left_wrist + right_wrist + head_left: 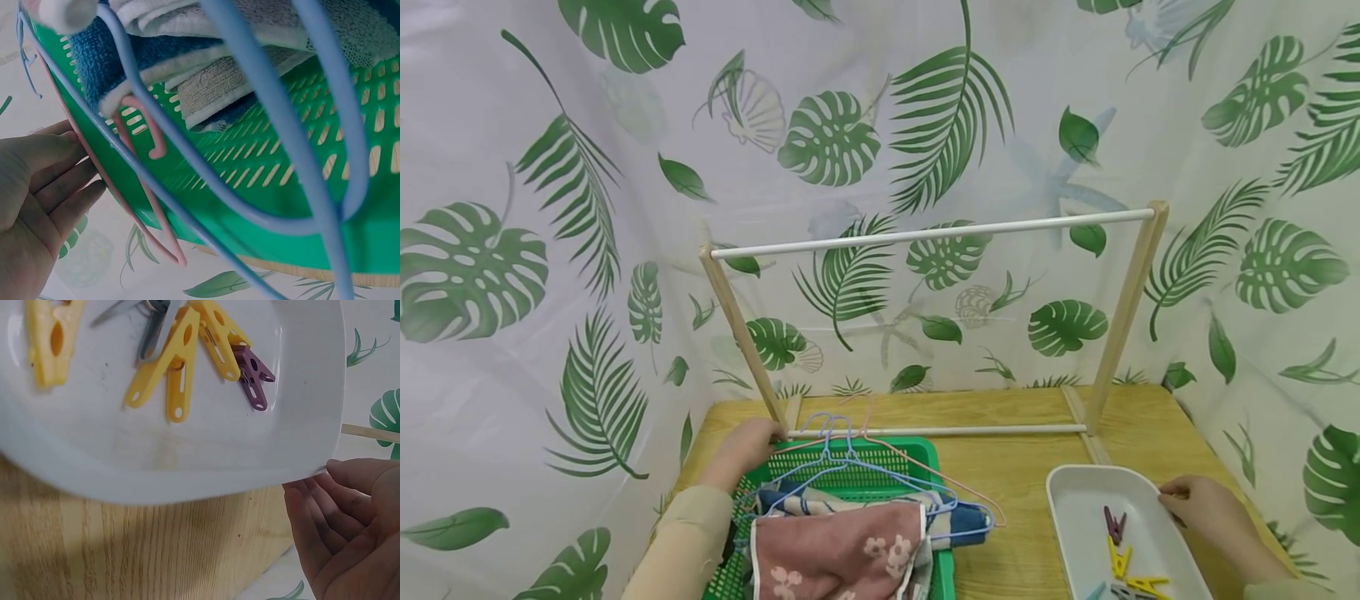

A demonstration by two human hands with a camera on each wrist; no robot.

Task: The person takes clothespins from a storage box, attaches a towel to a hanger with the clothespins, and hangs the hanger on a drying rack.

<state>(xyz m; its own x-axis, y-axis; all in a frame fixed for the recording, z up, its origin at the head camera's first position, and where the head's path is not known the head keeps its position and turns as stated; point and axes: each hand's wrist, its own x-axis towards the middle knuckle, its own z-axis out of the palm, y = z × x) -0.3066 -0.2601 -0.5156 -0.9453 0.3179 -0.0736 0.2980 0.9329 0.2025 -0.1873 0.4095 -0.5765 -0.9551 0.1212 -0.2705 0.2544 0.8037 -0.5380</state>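
Note:
A green plastic basket (936, 467) stands on the table's left half, piled with a pink flowered cloth (838, 546) and blue-and-white cloths (962, 527). Blue hangers (831, 457) and a pink hanger (917, 458) lie across the top. At the basket's back left corner my left hand (748, 454) grips the rim, beside the pink hanger in the left wrist view. My right hand (1213, 508) pinches the far right rim of a white tray (1063, 479), thumb on the edge and fingers below. Inside the tray lie yellow clothespins (165, 372), a purple clothespin (253, 375) and a grey clothespin (156, 331).
Behind the basket and tray stands a wooden rack with a white top bar (932, 236) and a lower bar (940, 431). The wooden table (1000, 500) shows between basket and tray. Leaf-printed sheeting (880, 150) encloses the back and sides.

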